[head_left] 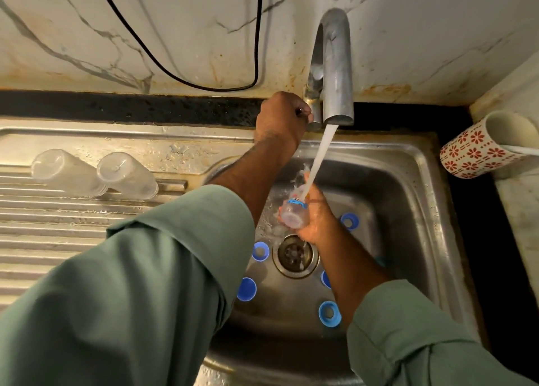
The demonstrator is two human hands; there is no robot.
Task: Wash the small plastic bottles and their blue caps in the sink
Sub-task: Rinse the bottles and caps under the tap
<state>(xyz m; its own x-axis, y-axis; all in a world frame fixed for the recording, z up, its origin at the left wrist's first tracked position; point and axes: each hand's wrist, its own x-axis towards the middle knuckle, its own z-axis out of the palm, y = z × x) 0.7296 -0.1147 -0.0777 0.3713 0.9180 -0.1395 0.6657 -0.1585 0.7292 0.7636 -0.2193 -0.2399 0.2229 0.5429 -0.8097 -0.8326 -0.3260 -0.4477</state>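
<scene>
The steel sink (408,187) surrounds the right hand (316,219), which grips a small clear bottle (294,215) under running water (320,158). Up-left of it, the left hand (281,120) clasps the tap handle. Blue caps (260,251) lie below the grip.

No words or numbers can be read anywhere here. The small bottle (294,215) under the water has a blue band with marks on it, but they are too blurry and too small to read. The cup (478,152) on the right has red flowers and dots on it, not letters.
</scene>
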